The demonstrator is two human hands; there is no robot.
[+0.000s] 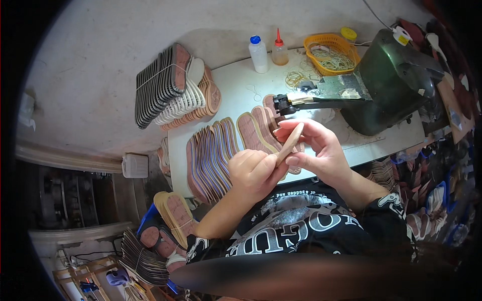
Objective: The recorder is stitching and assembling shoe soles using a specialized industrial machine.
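Note:
A beige shoe insole [291, 144], seen nearly edge-on, is held up in front of my chest. At its lower end my left hand [255, 173] is closed in a fist-like grip. The curved fingers and thumb of my right hand [321, 153] hold its upper part. Below and beyond my hands, several tan-edged insoles [251, 131] lie overlapping on the white table. To their left, a long row of insoles with blue and tan edges [208, 160] leans tightly together. Just beyond my right hand is the head of a green machine [286, 104].
The machine's green body [386, 85] fills the table's right side. At the back stand a blue-capped bottle [258, 56], a red-tipped bottle [280, 53] and a yellow basket [329, 50] of rubber bands. Tied insole stacks [165, 83] sit back left; more insoles [175, 213] lie lower left.

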